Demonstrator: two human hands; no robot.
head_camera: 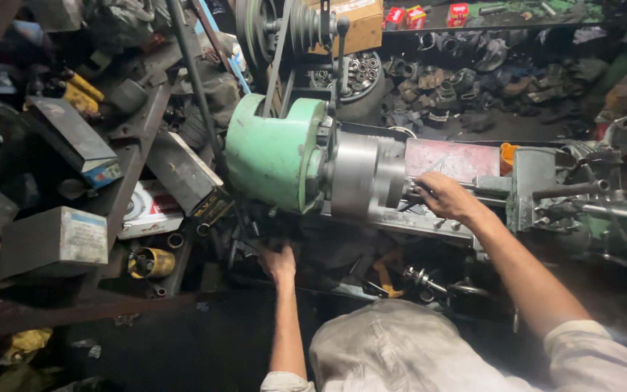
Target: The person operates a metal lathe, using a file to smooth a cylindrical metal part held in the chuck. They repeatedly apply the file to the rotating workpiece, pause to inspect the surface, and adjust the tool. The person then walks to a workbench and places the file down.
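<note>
A lathe fills the middle of the head view, with a green headstock [273,152] and a grey steel chuck [357,174]. My right hand [445,196] rests just right of the chuck, its fingers closed around a dark workpiece or tool [411,194] that sticks out of the chuck. My left hand [277,263] reaches down under the headstock into a dark spot, fingers curled on something I cannot make out. The tool post and carriage [535,185] stand to the right of my right hand.
Dark boxes [56,243] and metal parts crowd the shelves at the left. A belt and pulleys [295,29] rise above the headstock. Bearings and scrap parts [361,72] lie behind the lathe. A yellow ring [150,263] sits low at the left.
</note>
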